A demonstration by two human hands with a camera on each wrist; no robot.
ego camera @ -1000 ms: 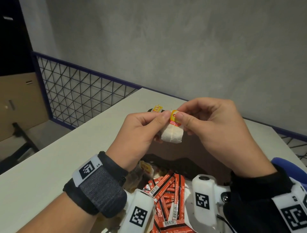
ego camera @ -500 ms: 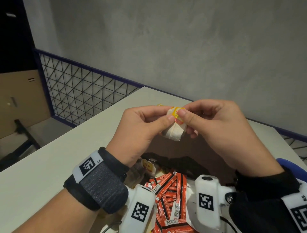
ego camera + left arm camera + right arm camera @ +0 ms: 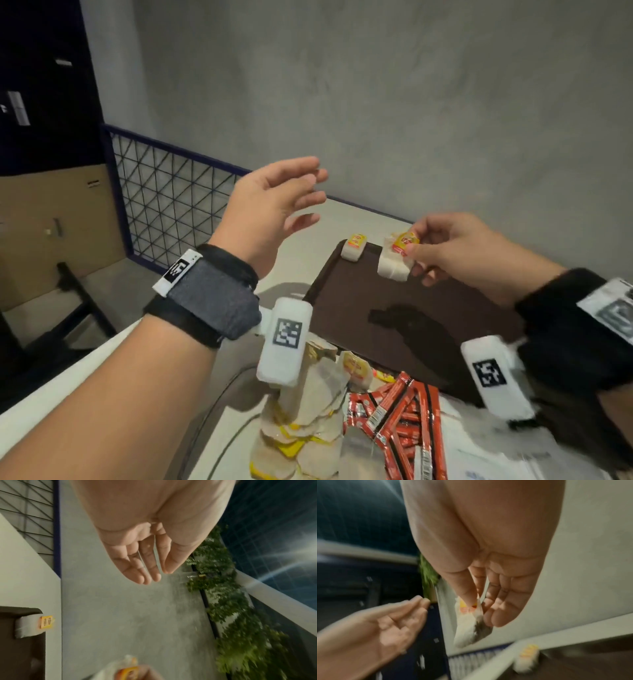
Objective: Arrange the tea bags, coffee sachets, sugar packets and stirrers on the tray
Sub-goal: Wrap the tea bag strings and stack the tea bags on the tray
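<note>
Bare forearms, no sleeves. Left wrist (image 3: 205, 294): grey fabric band over black strap, white tab with black square code. Right wrist (image 3: 579, 325): black strap, white coded tab. White boxy camera (image 3: 284, 346) under each wrist, black-and-white square marker on face.

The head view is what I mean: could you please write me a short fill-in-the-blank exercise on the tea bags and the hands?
1. The white paper tea bag with a yellow tag is pinched by the ____ hand.
2. The left hand holds ____.
3. Another white tea bag lies at the far edge of the dark ____ rectangular tray.
4. The heap of long sachets near the wrists is ____ in colour.

Missing words: right; nothing; brown; red
</note>
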